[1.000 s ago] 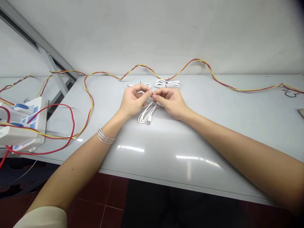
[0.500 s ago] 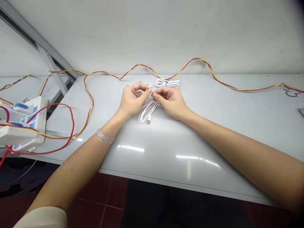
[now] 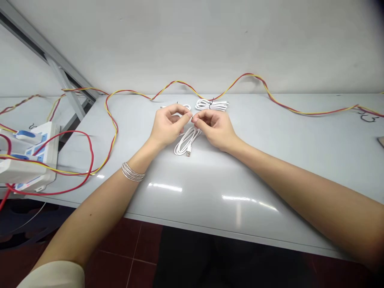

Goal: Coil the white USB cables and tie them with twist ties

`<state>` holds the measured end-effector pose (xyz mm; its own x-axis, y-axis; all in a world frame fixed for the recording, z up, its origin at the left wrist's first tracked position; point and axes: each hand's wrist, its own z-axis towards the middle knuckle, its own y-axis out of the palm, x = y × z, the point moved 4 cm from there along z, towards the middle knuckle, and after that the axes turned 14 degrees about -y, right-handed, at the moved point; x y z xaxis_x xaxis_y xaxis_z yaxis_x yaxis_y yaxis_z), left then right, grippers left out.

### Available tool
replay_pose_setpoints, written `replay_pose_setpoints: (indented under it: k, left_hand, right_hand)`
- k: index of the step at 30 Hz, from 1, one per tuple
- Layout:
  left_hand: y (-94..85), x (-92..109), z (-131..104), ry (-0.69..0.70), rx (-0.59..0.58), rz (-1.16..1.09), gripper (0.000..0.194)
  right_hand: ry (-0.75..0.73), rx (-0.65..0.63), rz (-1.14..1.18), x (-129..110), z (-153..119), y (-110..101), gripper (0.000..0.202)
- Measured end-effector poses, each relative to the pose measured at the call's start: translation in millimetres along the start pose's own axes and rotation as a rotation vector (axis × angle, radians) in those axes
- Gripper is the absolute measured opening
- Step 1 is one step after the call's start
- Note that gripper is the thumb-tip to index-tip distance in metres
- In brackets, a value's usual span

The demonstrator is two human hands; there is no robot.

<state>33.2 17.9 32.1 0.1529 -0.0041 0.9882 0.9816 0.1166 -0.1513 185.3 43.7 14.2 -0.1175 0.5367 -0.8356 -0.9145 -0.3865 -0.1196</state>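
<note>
My left hand (image 3: 170, 125) and my right hand (image 3: 216, 127) meet fingertip to fingertip over the table. Both are closed in a pinch on a short black twist tie (image 3: 192, 117), of which only a sliver shows between them. Just below the fingers lies a coiled white USB cable (image 3: 186, 142), its metal plug toward me; part of the coil is hidden by my hands. Behind my right hand rests a white cable bundle (image 3: 211, 105) bound with a black tie. Another white cable (image 3: 187, 107) is mostly covered by my left hand.
A twisted red and yellow wire (image 3: 132, 91) runs along the wall and loops down at the left. There, a white power strip (image 3: 48, 148) with plugs stands at the table's edge. Black twist ties (image 3: 367, 117) lie far right, near a dark object (image 3: 381, 141).
Both hands hold nearly the same pose and place. The coiled cable's plug end has shifted very slightly; little else differs.
</note>
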Motion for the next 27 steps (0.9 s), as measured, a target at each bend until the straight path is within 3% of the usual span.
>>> replay_pose_setpoints:
  k: [20, 27]
  left_hand:
    - [-0.8, 6.3, -3.1, 0.043, -0.009, 0.099, 0.019]
    - [-1.5, 2.5, -1.3, 0.020, 0.021, 0.081, 0.021]
  right_hand:
    - [0.062, 0.068, 0.100, 4.3, -0.5, -2.5, 0.021]
    - [0.039, 0.076, 0.079, 4.6, 0.6, -2.3, 0.027]
